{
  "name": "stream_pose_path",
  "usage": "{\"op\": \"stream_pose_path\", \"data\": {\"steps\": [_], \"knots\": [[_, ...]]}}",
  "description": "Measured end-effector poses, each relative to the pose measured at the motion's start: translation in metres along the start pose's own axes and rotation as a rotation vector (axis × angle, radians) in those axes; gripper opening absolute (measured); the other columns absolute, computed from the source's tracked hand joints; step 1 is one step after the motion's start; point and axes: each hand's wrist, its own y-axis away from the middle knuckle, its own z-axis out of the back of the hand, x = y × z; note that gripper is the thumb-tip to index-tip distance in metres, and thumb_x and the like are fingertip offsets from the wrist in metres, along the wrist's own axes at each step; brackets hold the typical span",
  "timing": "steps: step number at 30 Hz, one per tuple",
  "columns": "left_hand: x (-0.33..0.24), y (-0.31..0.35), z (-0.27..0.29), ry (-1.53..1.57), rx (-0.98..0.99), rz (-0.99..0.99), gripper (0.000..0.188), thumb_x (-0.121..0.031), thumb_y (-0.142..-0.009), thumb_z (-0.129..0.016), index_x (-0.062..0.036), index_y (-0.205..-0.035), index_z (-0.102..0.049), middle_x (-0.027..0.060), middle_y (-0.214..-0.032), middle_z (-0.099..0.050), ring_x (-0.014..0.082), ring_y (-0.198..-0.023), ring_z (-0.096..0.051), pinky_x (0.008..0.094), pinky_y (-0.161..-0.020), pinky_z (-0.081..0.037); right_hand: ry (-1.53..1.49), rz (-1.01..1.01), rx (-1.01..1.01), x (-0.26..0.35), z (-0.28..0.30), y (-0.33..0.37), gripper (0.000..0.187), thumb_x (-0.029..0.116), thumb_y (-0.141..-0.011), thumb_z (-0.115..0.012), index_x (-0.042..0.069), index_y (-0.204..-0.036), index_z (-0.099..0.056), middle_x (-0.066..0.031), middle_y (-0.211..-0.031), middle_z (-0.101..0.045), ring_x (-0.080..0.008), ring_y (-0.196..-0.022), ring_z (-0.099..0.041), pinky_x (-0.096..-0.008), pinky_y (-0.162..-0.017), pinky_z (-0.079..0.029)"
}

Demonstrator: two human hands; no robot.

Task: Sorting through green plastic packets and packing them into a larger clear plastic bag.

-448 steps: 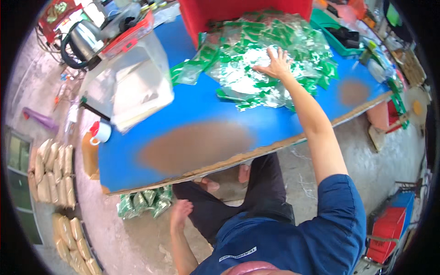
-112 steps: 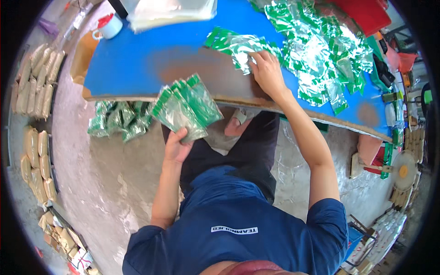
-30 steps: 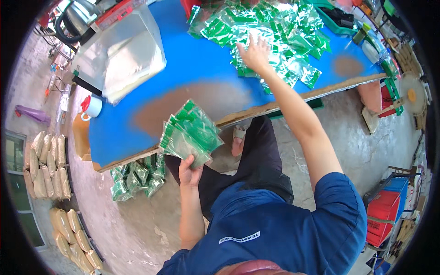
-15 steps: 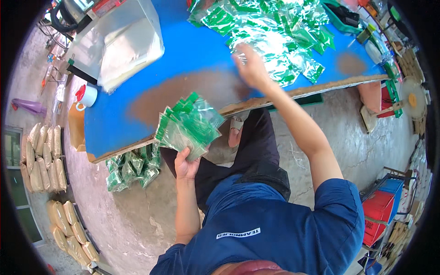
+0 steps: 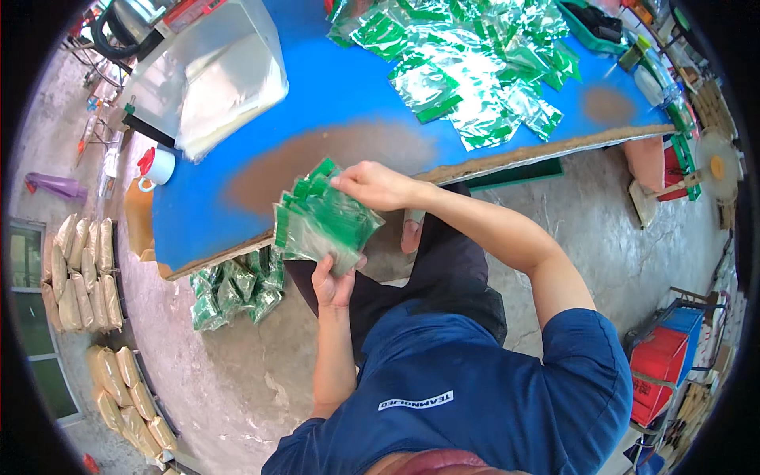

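Observation:
My left hand (image 5: 334, 283) grips the lower end of a fanned stack of green-and-clear plastic bags (image 5: 323, 226), just past the table's near edge. At the stack's upper right, my right hand (image 5: 374, 186) has its fingers closed at the bags' green top edges. Whether it pinches one bag or several is hidden. Beyond it, a large heap of similar shiny bags (image 5: 483, 71) lies spread over the blue table (image 5: 317, 103), whose surface has a worn brown patch near me.
A clear plastic bin (image 5: 229, 87) stands at the table's far left, with a white mug (image 5: 157, 168) with a red lid nearby. Below the table's left edge hang or lie bundles of green bags (image 5: 237, 291). Filled tan sacks (image 5: 83, 277) are stacked at left; a fan (image 5: 716, 168) stands at right.
My right hand has come back from the heap, moving left and nearer, to the stack in my left hand. The left hand keeps its grip, slightly shifted.

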Motion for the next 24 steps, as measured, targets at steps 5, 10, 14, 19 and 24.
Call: {"op": "stream_pose_path", "data": {"steps": [5, 10, 14, 19, 24], "knots": [[-0.002, 0.001, -0.017, -0.055, 0.029, 0.029, 0.067, -0.021, -0.081, -0.078, -0.0038, -0.139, -0.048, 0.0126, -0.130, -0.060, 0.0361, -0.116, -0.058, 0.0467, -0.077, -0.047, 0.778, -0.248, -0.747, -0.078, 0.059, -0.026, 0.061, 0.052, -0.097, -0.052, -0.004, -0.118, -0.062, -0.0331, -0.129, -0.057, -0.0477, -0.118, -0.055, -0.0597, -0.099, -0.042], [-0.025, 0.017, 0.009, 0.005, 0.143, -0.010, 0.065, -0.013, -0.083, -0.076, 0.0008, -0.140, -0.049, 0.0141, -0.138, -0.059, 0.0333, -0.129, -0.055, 0.0503, -0.112, -0.042, 0.683, 0.105, -0.456, -0.060, 0.003, 0.002, 0.049, 0.044, -0.101, -0.050, -0.003, -0.113, -0.060, -0.0251, -0.123, -0.061, -0.0420, -0.118, -0.057, -0.0577, -0.104, -0.040], [-0.034, 0.003, -0.005, -0.097, 0.135, 0.002, 0.061, -0.011, -0.081, -0.076, 0.0024, -0.136, -0.052, 0.0120, -0.132, -0.063, 0.0289, -0.121, -0.061, 0.0442, -0.108, -0.046, 0.038, 0.278, -0.239, -0.012, -0.007, 0.024, 0.032, 0.029, -0.103, -0.050, 0.001, -0.096, -0.064, -0.0180, -0.095, -0.069, -0.0359, -0.087, -0.065, -0.0440, -0.079, -0.050], [-0.018, -0.006, 0.003, -0.168, -0.006, 0.029, 0.069, -0.013, -0.080, -0.074, 0.0032, -0.141, -0.045, 0.0162, -0.133, -0.059, 0.0341, -0.124, -0.058, 0.0523, -0.105, -0.049, 0.322, 0.162, -0.800, -0.046, 0.032, -0.019, 0.043, 0.039, -0.099, -0.059, -0.001, -0.112, -0.067, -0.0223, -0.111, -0.068, -0.0389, -0.105, -0.063, -0.0463, -0.094, -0.049], [-0.010, 0.011, 0.019, -0.006, 0.058, 0.074, 0.073, -0.016, -0.078, -0.077, -0.0033, -0.143, -0.047, 0.0141, -0.136, -0.058, 0.0343, -0.128, -0.054, 0.0578, -0.106, -0.045, 0.775, -0.078, -0.567, -0.080, 0.023, 0.013, 0.081, 0.059, -0.085, -0.069, -0.007, -0.130, -0.054, -0.0313, -0.133, -0.051, -0.0464, -0.127, -0.046, -0.0535, -0.110, -0.034]]}}
